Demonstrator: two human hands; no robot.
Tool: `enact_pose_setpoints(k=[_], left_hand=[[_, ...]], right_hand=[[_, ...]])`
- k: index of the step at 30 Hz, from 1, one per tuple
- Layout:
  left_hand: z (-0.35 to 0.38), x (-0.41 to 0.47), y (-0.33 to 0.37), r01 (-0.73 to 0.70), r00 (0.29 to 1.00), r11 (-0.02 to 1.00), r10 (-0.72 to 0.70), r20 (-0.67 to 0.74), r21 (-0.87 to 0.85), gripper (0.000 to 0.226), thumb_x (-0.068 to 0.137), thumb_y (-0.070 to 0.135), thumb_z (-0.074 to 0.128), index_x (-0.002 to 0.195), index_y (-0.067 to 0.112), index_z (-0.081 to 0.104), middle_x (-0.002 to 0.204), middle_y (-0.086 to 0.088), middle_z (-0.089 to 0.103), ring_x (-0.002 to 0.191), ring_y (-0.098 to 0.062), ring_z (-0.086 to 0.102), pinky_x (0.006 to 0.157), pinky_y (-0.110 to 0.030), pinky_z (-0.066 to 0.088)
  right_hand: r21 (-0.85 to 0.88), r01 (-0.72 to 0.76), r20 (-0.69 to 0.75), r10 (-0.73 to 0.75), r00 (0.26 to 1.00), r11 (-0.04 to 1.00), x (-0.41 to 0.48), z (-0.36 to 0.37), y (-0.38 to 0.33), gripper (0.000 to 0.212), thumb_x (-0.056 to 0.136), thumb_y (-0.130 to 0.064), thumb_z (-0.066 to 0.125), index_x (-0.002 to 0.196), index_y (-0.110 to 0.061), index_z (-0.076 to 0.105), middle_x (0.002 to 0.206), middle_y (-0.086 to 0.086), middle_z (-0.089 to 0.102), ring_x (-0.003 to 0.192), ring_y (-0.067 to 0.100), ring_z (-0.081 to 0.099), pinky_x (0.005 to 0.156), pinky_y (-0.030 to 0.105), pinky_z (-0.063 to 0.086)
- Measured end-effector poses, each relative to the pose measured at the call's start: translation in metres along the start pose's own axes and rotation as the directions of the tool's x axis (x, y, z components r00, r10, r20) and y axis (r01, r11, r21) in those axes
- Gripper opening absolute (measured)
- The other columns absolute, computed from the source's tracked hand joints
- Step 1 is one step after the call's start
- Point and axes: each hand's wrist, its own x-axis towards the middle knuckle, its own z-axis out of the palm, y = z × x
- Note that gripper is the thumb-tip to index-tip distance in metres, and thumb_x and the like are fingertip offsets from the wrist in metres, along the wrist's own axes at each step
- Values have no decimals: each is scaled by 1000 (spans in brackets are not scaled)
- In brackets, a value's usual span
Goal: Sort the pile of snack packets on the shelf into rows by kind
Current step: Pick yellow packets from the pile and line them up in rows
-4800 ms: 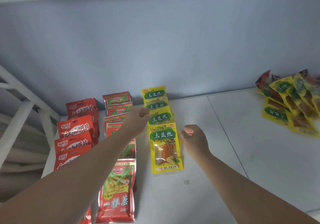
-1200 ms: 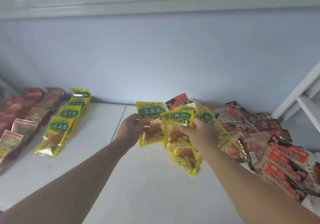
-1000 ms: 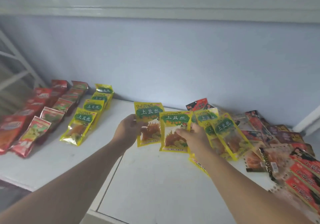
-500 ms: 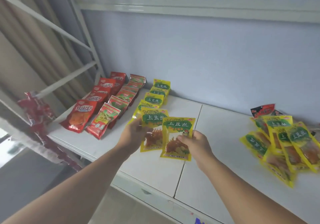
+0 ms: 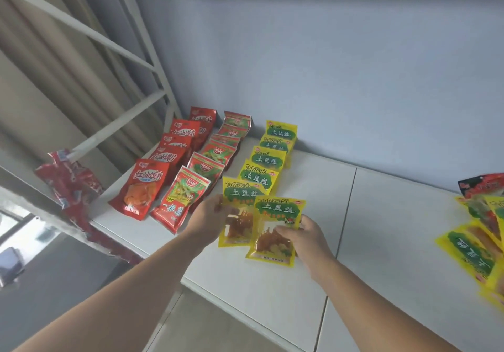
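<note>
The yellow row (image 5: 268, 158) of packets marked "TuDouSi" is lying on the white shelf (image 5: 395, 229). It is running from the blue wall (image 5: 327, 65) toward the person, each packet overlapping the one behind it.

At the near end of the yellow row, the left hand (image 5: 210, 216) is holding a first yellow packet (image 5: 240, 192) by its left edge. Its grip is closed on the packet, the thumb lying on the front and the fingers hidden behind. Just right of it, the right hand (image 5: 308, 238) is holding a second yellow packet (image 5: 281, 211) of the same kind. This grip is also closed, the thumb pressing on the clear window and the fingers curling around the right edge.

The second yellow packet is covering the right side of the first one, and the first is covering the lower part of the nearest packet in the yellow row. I cannot tell if the two held packets are touching the shelf.

Just left of the yellow row the red-and-green row (image 5: 215, 158) is lying, and further left the red row (image 5: 163, 158). Well to the right of the yellow row, the unsorted pile (image 5: 480, 231) is lying at the picture's edge, mostly yellow packets with a dark red one behind. Far left of the yellow row, a red wrapper (image 5: 71, 180) is hanging at the end of a bar of the white frame (image 5: 152, 101), in front of a beige curtain (image 5: 41, 65).
</note>
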Motion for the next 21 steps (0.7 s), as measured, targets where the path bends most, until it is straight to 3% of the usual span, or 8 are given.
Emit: enact_pose_setpoints(k=[7,12,16,18,21], left_hand=[[-8,48,-8,-11,993,998,4,114,62,18,103,20,53,108,28,68,97,13,79,83,-7,75,70,-29,52],[-13,82,-17,-49,982,992,26,188,119,21,104,17,50,102,23,70,82,5,75,53,2,60,58,-25,43],[-21,97,-23,-111,964,978,63,257,178,26,103,14,41,107,31,61,87,5,67,68,-12,57,55,-26,42],[-28,102,-26,-150,942,970,82,324,190,29,100,13,42,104,37,59,89,7,67,72,-14,61,61,-27,47],[-32,118,-41,-187,910,956,82,406,227,38,96,22,47,127,43,55,99,7,73,79,-16,69,63,-30,56]], right_hand=[[-145,26,-26,-30,999,989,16,29,8,31,76,-20,81,100,-30,65,91,-8,77,83,13,75,84,41,60],[-251,37,-106,-65,992,967,19,69,13,10,89,-26,66,98,-23,68,80,1,75,69,15,70,72,32,55],[-304,-19,-271,-67,960,953,20,99,8,25,100,-33,54,89,-16,69,60,-4,61,48,6,54,47,17,38],[-357,-27,-342,-104,934,934,22,113,7,29,101,-36,52,82,-21,68,61,-7,60,56,7,57,50,21,38],[-415,-72,-413,-117,903,907,23,124,8,36,100,-38,55,70,-21,63,55,-7,55,54,9,54,50,24,34]])
